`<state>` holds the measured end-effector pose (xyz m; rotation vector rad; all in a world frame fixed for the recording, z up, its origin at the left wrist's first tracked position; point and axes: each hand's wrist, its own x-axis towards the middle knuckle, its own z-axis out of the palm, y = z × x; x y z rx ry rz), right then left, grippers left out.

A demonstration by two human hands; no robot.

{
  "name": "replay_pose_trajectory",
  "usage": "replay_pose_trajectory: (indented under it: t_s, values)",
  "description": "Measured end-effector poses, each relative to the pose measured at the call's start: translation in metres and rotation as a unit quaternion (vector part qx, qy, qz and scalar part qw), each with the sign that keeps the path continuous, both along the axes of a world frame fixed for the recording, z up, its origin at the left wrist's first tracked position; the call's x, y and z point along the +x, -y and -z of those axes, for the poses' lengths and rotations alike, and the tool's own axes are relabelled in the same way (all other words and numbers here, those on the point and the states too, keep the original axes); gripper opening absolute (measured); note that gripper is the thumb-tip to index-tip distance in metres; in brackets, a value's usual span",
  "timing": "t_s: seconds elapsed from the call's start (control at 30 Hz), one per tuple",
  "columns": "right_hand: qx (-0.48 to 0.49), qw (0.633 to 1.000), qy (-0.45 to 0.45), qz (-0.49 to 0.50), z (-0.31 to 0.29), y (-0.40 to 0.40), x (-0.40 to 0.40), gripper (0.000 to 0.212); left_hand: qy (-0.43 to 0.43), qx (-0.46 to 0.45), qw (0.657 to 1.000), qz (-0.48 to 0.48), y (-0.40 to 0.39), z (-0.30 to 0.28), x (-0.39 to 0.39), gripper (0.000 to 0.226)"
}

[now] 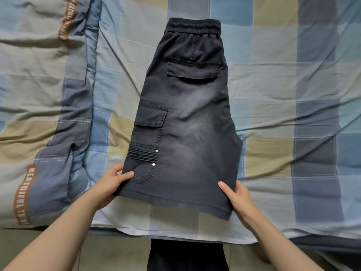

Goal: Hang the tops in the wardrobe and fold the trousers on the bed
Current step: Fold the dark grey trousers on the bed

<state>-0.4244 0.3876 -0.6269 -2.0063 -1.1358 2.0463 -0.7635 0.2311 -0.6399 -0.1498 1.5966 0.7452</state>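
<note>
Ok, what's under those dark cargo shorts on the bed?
The dark cargo shorts lie flat on the checked bedsheet, which shows all around them. Both hands grip the hem corners. Anything directly beneath the fabric is covered.

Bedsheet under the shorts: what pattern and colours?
The bedsheet is a check of blue, grey, tan and pale squares, seen in the head view.

The quilt (pixel 45 106) bears a brown band (pixel 24 194) reading "BEAUTUIFUL" (the rest, and a second band, unreadable).

head cam | looks steeply down from above bed (pixel 273 85) edge | close range | single view
</note>
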Motion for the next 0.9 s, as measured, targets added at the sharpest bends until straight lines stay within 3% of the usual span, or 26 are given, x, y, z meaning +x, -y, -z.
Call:
replay_pose_trajectory:
  t_s: [0.1, 0.17, 0.23, 0.27, 0.3, 0.37, 0.47, 0.57, 0.67, 0.73, 0.8, 0.9]
  values:
    - [0.066, 0.996, 0.049, -0.041, -0.011, 0.002, 0.025, 0.029, -0.001, -0.041, 0.998, 0.047, 0.003, -0.002, 0.015, 0.015]
    - [0.077, 0.964, 0.145, -0.211, -0.008, 0.0, 0.041, 0.024, -0.118, -0.107, 0.97, 0.186, 0.005, 0.002, 0.03, 0.021]
    - [0.057, 0.864, 0.258, -0.429, -0.001, -0.01, 0.054, 0.018, -0.31, -0.18, 0.859, 0.365, 0.004, 0.0, 0.048, 0.03]
    - [0.062, 0.832, 0.299, -0.463, 0.001, -0.019, 0.056, 0.016, -0.396, -0.193, 0.803, 0.402, 0.0, -0.002, 0.058, 0.037]
    - [0.084, 0.835, 0.317, -0.441, 0.004, -0.031, 0.055, 0.015, -0.454, -0.179, 0.77, 0.41, -0.008, -0.005, 0.069, 0.045]
    - [0.144, 0.873, 0.314, -0.345, 0.008, -0.061, 0.046, 0.022, -0.531, -0.08, 0.743, 0.399, -0.035, -0.012, 0.094, 0.058]
    - [0.205, 0.895, 0.288, -0.273, 0.015, -0.111, 0.024, 0.037, -0.533, 0.08, 0.704, 0.463, -0.089, -0.017, 0.133, 0.063]
    - [0.215, 0.923, 0.227, -0.225, 0.019, -0.149, -0.001, 0.044, -0.451, 0.181, 0.693, 0.533, -0.138, -0.015, 0.173, 0.06]
    - [0.22, 0.934, 0.164, -0.23, 0.025, -0.17, -0.022, 0.042, -0.393, 0.205, 0.685, 0.578, -0.173, -0.002, 0.206, 0.061]
    - [0.185, 0.936, 0.131, -0.268, 0.027, -0.176, -0.026, 0.029, -0.371, 0.176, 0.715, 0.566, -0.186, 0.003, 0.22, 0.063]
    - [0.13, 0.933, 0.113, -0.315, 0.025, -0.181, -0.021, 0.01, -0.344, 0.137, 0.767, 0.524, -0.19, 0.009, 0.229, 0.066]
    - [0.114, 0.903, 0.139, -0.39, 0.018, -0.187, -0.016, 0.032, -0.337, 0.097, 0.819, 0.454, -0.193, 0.011, 0.236, 0.066]
